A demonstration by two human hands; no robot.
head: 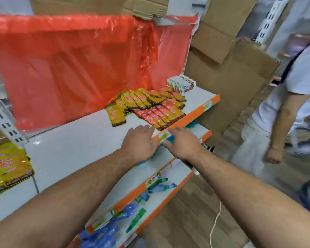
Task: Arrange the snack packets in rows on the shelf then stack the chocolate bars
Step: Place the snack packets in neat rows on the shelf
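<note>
Hands at the shelf front. Left hand (140, 142) and right hand (183, 143) lay side by side, close but not touching, palms down and fingers straight, holding nothing, above the orange front edge of the shelf (70, 149). Just beyond the fingertips lay the red snack packets (159, 115) in an overlapped row along that edge. Behind them the yellow snack packets (131, 102) formed a second overlapped row, with one loose yellow packet (115, 117) lying flat to the left. Chocolate bars (182, 84) stood on edge at the far right corner, apart from the packets. Red plastic sheet (79, 68) hung behind. Packets looked light, thin and glossy, likely to slide and crumple; a pinch at a sealed end would probably serve. Bars appeared stiffer and were probably better held by the long sides
</note>
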